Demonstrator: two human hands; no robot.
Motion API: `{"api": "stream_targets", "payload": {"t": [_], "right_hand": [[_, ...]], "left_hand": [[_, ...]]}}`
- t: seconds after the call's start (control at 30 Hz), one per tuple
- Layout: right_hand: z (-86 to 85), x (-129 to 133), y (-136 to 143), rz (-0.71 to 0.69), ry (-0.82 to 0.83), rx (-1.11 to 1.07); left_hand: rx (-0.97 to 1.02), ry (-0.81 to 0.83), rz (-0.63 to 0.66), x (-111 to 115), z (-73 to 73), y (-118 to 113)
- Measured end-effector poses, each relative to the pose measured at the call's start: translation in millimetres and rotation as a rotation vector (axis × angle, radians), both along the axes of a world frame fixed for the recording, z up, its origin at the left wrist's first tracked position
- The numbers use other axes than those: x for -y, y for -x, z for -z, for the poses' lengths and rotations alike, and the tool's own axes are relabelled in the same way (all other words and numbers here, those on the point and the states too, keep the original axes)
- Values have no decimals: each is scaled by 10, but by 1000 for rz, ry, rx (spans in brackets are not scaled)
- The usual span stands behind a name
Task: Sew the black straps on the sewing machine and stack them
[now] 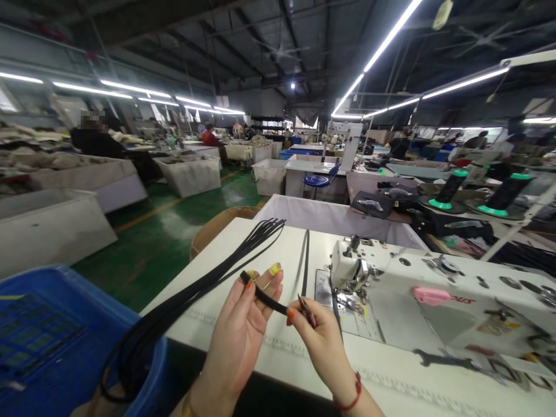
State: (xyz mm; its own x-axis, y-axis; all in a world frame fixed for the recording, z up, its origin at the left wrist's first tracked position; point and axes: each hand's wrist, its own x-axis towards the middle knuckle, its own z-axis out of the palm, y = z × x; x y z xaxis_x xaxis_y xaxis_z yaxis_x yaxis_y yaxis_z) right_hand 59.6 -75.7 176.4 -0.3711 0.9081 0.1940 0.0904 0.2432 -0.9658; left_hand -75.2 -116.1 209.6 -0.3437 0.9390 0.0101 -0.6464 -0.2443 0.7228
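Between my two hands a short stretch of black strap [270, 301] is drawn out above the table edge. My left hand [243, 324] pinches its end between thumb and index finger, while the other fingers, some with yellow tape, stand apart. My right hand [320, 333] is closed on the strap with thumb and fingers. It also holds a small dark pair of what look like thread snips [306, 311], blades pointing up. A bundle of black straps [208, 272] lies left of my hands and hangs over the edge. Another black strap [306, 260] lies on the table beside the sewing machine.
A white sewing machine [417, 289] stands at the right of the white table [243, 237], with a wrench [452, 360] on its near side. A blue basket [56, 284] is at lower left. Thread cones [454, 188] stand behind the machine. Bins and seated people are farther off.
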Motion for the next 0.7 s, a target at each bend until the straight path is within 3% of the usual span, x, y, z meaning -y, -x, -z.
{"api": "stream_targets", "payload": {"t": [0.3, 0.7], "right_hand": [[-314, 210, -122, -17, 167, -76], [-266, 242, -102, -50, 171, -95]], "left_hand": [[-109, -54, -127, 204, -35, -39], [-172, -50, -156, 240, -24, -9]]}}
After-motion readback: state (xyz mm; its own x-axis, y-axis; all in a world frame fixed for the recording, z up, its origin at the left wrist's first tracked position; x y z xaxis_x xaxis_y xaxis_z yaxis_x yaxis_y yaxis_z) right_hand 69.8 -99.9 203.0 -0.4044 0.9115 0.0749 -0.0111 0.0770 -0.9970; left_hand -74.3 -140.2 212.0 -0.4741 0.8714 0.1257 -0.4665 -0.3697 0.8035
